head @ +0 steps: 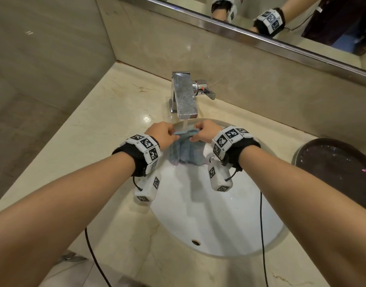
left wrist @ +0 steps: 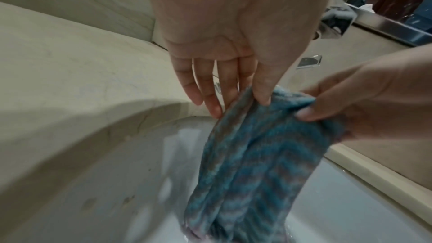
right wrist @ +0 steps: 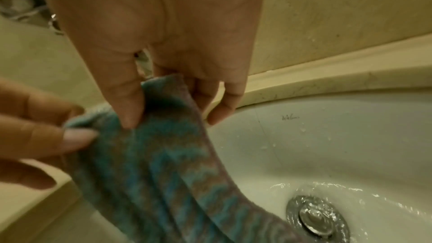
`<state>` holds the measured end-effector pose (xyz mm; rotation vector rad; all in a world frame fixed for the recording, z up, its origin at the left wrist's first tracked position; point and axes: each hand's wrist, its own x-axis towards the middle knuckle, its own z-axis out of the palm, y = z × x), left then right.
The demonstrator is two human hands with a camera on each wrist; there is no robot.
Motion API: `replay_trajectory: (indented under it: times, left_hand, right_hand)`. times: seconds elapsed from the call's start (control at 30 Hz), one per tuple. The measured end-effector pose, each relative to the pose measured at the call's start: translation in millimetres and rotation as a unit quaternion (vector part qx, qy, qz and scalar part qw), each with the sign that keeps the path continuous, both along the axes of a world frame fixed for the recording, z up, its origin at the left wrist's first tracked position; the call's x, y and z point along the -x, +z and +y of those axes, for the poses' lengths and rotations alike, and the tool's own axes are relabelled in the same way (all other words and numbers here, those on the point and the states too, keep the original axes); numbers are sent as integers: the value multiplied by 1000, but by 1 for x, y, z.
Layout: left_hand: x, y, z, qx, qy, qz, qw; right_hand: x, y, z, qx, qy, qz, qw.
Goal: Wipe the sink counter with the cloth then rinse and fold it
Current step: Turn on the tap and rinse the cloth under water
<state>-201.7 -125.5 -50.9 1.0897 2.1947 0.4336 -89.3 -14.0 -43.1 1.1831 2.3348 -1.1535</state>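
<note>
A blue-and-mauve striped cloth (head: pixel 186 151) hangs bunched over the white sink basin (head: pixel 209 214), its top edge under the running stream of the chrome faucet (head: pixel 184 96). My left hand (head: pixel 164 134) pinches the cloth's top left edge between thumb and forefinger. My right hand (head: pixel 207 132) pinches the top right edge. In the left wrist view the cloth (left wrist: pixel 247 163) drops from my left hand (left wrist: pixel 243 95) into the basin. In the right wrist view the cloth (right wrist: pixel 168 163) hangs from my right hand (right wrist: pixel 145 103), beside the wet drain (right wrist: pixel 318 217).
The beige marble counter (head: pixel 107 121) surrounds the basin, with a backsplash and mirror (head: pixel 302 19) behind. A dark round bowl (head: pixel 335 168) sits on the counter at right. The faucet's lever handle (head: pixel 207 92) points right. Black cables hang from both wristbands.
</note>
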Motion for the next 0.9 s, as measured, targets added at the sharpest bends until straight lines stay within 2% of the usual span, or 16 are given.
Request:
replay_trajectory:
  times: [0.13,0.23,0.43,0.57,0.63,0.77,0.9]
  left_hand:
    - [-2,-1,-2,-5,-9,-14,1000]
    - [-6,2,2,-45,-15,-31,998]
    - [-7,6,6,-80,12,-19,997]
    - [-8,5,5,-106,30,-37,993]
    - [-9,3,3,-99,29,-43,994]
    - [-2,-2,-3,-65,29,-50,996]
    - [0,-2,-5,-44,4,-30,999]
  right_hand:
    - [0,6,0,32,-14,89,995]
    - [1,9,-3,59,-11,101,993]
    - [1,4,1,-10,13,47,999]
    - [-4,1,3,-76,69,-50,993]
    - [-6,-3,4,-99,63,-59,991]
    - [-9,-6,6,-57,16,29,998]
    - [-7,-4,1,-45,31,86,995]
